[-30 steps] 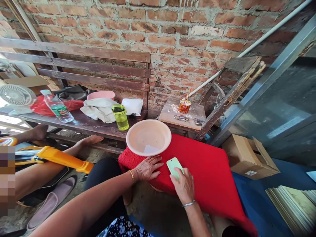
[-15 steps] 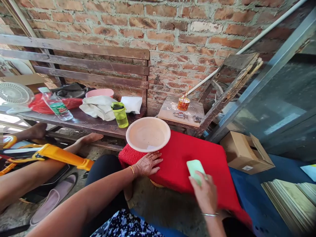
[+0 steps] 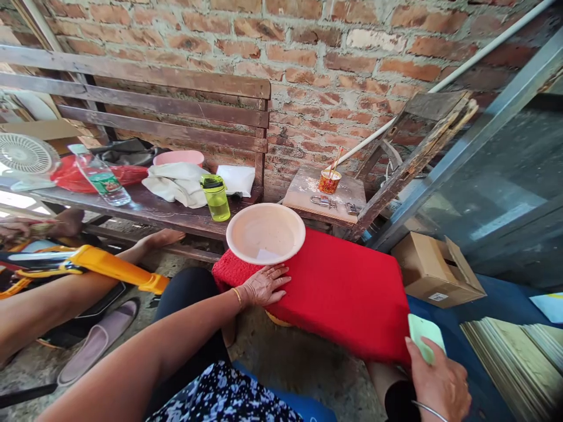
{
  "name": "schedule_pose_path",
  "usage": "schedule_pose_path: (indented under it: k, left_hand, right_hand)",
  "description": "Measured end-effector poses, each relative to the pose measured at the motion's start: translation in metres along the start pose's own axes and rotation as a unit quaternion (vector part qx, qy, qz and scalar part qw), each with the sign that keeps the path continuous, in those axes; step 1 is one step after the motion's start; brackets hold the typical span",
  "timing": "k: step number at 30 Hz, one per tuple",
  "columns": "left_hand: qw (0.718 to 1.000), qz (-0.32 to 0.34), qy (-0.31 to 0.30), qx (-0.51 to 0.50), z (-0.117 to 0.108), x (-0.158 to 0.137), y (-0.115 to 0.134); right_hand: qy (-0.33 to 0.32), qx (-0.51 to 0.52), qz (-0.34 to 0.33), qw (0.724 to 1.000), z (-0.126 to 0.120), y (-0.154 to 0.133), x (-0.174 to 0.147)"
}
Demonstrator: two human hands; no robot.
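My left hand (image 3: 264, 285) lies flat on the near left edge of a red cloth (image 3: 338, 287), fingers spread, just below a pale pink basin (image 3: 266, 234). The cloth covers a low, flat surface. In my right hand (image 3: 442, 378) is a pale green flat block with rounded corners (image 3: 426, 335) and a small hole near its far end. It is at the cloth's near right corner; its underside is hidden. A whitish patch shows inside the basin, which stands on the cloth's far left corner.
A wooden bench (image 3: 162, 217) holds a green bottle (image 3: 215, 198), a water bottle (image 3: 103, 179) and white cloth (image 3: 176, 184). Padlocks and a cup (image 3: 329, 181) sit on a small table (image 3: 308, 196). Right are a cardboard box (image 3: 433, 269) and stacked sheets (image 3: 505, 363). Another person's leg (image 3: 65, 299) is left.
My right hand has moved right and toward me with the pale green block, from over the red cloth to its near right corner. My left hand stays on the cloth.
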State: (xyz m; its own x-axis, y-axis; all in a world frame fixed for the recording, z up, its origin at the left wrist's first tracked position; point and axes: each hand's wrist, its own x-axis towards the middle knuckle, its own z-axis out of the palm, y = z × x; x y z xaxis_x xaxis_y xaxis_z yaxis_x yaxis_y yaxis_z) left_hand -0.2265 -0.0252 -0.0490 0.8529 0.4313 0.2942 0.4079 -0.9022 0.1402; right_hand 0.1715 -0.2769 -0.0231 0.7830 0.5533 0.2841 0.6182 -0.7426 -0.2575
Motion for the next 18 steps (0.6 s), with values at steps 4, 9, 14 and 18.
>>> schedule_pose_path:
  k: [4,9,14,18]
  left_hand:
    - [1.0,0.001,0.002,0.006,-0.002,0.0,0.0]
    - [1.0,0.011,0.004,0.014,-0.002,0.001,-0.001]
    - [1.0,0.003,0.002,0.011,-0.002,0.001,0.0]
    - [1.0,0.003,0.01,0.005,-0.002,0.0,0.001]
  right_hand:
    - [-0.081,0.134,-0.197,0.968,0.004,-0.098,-0.05]
    - [-0.166,0.125,-0.329,0.921,0.005,-0.2,-0.105]
    - [-0.151,0.101,-0.247,0.952,0.01,-0.13,-0.068]
    - [-0.08,0.038,-0.074,0.993,0.004,-0.023,-0.022]
